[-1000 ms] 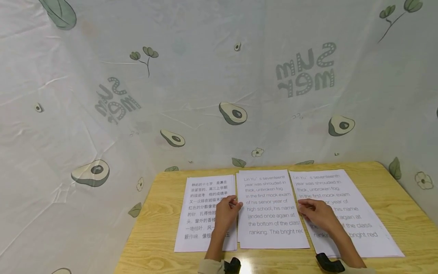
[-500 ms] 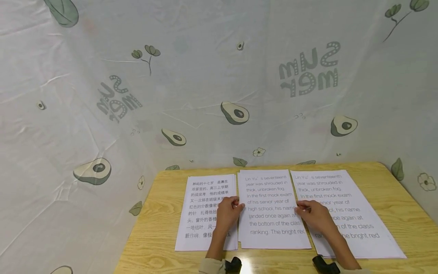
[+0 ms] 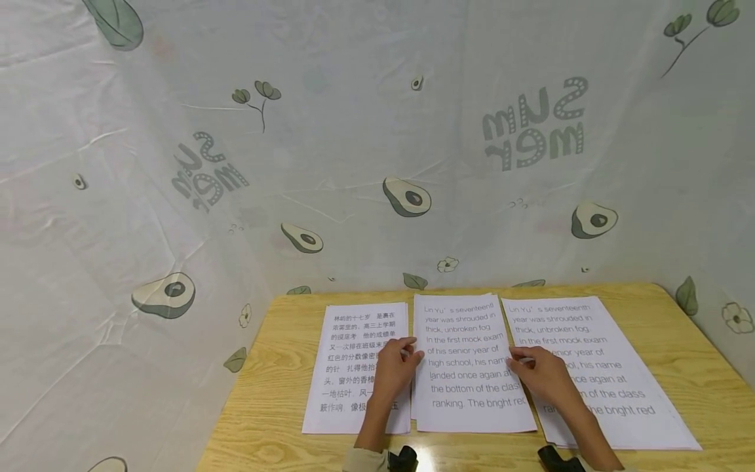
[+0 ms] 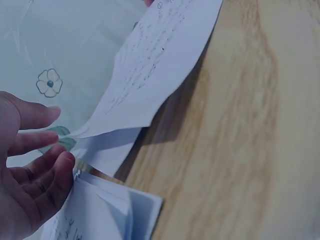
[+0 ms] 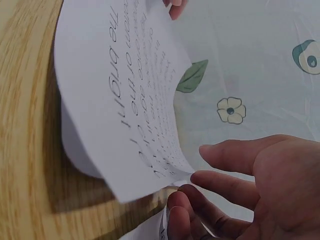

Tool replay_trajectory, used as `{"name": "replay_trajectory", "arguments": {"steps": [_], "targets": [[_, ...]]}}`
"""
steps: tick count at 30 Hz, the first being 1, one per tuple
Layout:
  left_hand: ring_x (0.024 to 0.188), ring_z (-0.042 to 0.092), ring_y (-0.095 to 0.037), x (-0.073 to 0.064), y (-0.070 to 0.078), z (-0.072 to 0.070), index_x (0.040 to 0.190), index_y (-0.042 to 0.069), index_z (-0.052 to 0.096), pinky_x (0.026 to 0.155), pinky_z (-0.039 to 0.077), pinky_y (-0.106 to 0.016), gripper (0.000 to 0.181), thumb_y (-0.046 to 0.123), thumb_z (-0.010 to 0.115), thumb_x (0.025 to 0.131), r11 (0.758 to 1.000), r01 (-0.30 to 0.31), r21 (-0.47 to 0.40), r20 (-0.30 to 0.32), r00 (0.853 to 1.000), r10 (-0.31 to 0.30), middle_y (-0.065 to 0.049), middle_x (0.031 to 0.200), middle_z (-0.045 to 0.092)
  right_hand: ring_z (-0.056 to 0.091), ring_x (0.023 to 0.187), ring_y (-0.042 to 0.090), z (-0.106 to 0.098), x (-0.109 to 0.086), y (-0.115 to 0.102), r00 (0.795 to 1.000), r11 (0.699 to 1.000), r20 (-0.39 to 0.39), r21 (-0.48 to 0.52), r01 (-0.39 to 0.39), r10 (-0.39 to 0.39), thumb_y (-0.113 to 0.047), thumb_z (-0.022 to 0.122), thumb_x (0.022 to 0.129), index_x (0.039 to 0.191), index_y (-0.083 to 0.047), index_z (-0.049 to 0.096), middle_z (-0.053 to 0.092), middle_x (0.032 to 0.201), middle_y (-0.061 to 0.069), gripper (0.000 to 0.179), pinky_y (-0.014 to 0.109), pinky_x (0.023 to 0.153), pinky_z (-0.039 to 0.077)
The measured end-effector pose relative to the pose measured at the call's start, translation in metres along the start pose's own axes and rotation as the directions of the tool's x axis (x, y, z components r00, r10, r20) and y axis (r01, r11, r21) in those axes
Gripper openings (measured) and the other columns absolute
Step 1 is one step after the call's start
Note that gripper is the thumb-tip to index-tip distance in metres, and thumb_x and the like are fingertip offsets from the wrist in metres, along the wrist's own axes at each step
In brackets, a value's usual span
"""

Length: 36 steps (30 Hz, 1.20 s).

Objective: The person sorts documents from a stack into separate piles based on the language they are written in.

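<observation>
A middle stack of printed English pages (image 3: 466, 367) lies between my hands. My left hand (image 3: 394, 368) is at its left edge, over the Chinese-text pages (image 3: 348, 357). In the left wrist view the top page (image 4: 155, 70) bows up from a sheet (image 4: 110, 150) beneath, its edge at my index fingertip; the thumb stands apart. My right hand (image 3: 545, 373) meets the middle stack's right edge, over the right-hand English pages (image 3: 619, 367). The right wrist view has the index fingertip at the raised page (image 5: 100, 100), thumb spread away and other fingers bent below.
The pages lie side by side on a wood-grain table (image 3: 265, 393). Behind and to the left hangs a pale curtain (image 3: 342, 131) printed with avocados and leaves. Black wrist cameras (image 3: 404, 459) sit on both wrists near the table's front.
My right hand has shifted left, from over the right-hand pages to the middle stack's right edge. My left hand stays at the left edge. The head view has shifted slightly.
</observation>
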<state>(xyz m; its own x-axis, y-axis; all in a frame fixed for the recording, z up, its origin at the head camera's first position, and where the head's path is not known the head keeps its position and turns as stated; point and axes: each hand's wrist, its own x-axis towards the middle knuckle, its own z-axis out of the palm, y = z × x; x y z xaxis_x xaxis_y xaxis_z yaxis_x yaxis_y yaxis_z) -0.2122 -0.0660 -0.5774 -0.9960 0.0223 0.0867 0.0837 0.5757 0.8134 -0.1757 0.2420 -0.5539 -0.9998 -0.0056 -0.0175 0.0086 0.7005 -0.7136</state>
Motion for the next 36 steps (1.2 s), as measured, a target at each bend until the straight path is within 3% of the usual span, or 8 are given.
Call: {"name": "replay_trajectory", "arguments": {"steps": [5,9,18,31,36], "targets": [[0.086,0.060,-0.006,-0.002,0.005,-0.001,0.131,0.011,0.077,0.071,0.053,-0.019,0.036,0.021,0.080,0.096,0.999,0.011,-0.041,-0.005,1.000,-0.011,0.002,0.103,0.071,0.075,0.102,0.033,0.000,-0.003,-0.006,1.000,1.000,-0.012,0.012,0.021,-0.021,-0.022,0.072,0.101,0.135,0.004,0.070,0.076,0.120,0.022,0.043,0.037,0.081,0.058],[0.090,0.065,-0.006,-0.003,0.010,-0.002,0.131,0.011,0.076,0.073,0.055,-0.019,0.037,0.018,0.081,0.095,0.997,0.007,-0.079,-0.007,1.000,-0.008,0.001,0.105,0.073,0.075,0.100,0.028,0.001,-0.004,-0.009,1.000,0.998,-0.008,0.049,0.028,-0.028,-0.018,0.073,0.100,0.137,0.004,0.068,0.077,0.116,0.017,0.044,0.029,0.079,0.057],[0.090,0.069,-0.006,-0.003,0.011,-0.001,0.131,0.008,0.075,0.076,0.058,-0.018,0.041,0.000,0.078,0.091,0.991,0.009,-0.132,-0.020,1.000,-0.011,-0.004,0.107,0.075,0.074,0.100,0.025,0.002,-0.005,-0.011,0.999,0.989,-0.011,0.142,0.034,-0.033,-0.010,0.073,0.099,0.139,0.005,0.065,0.075,0.118,0.019,0.044,0.020,0.076,0.056],[0.087,0.070,-0.006,-0.001,0.012,-0.007,0.130,0.006,0.075,0.073,0.059,-0.017,0.042,-0.003,0.078,0.090,0.985,0.016,-0.170,-0.041,0.999,-0.024,-0.006,0.108,0.077,0.075,0.109,0.030,-0.001,-0.006,-0.010,1.000,0.983,-0.006,0.184,0.028,-0.027,-0.010,0.073,0.101,0.143,0.004,0.063,0.073,0.123,0.021,0.045,0.016,0.081,0.056],[0.087,0.071,-0.008,0.001,0.011,-0.011,0.129,0.006,0.076,0.072,0.060,-0.020,0.042,-0.003,0.079,0.089,0.979,0.037,-0.201,-0.051,0.998,-0.048,-0.006,0.108,0.077,0.073,0.105,0.011,-0.006,-0.006,-0.008,1.000,0.971,0.001,0.238,0.007,-0.008,-0.013,0.071,0.103,0.146,0.004,0.061,0.072,0.128,0.024,0.047,0.015,0.082,0.056]]}}
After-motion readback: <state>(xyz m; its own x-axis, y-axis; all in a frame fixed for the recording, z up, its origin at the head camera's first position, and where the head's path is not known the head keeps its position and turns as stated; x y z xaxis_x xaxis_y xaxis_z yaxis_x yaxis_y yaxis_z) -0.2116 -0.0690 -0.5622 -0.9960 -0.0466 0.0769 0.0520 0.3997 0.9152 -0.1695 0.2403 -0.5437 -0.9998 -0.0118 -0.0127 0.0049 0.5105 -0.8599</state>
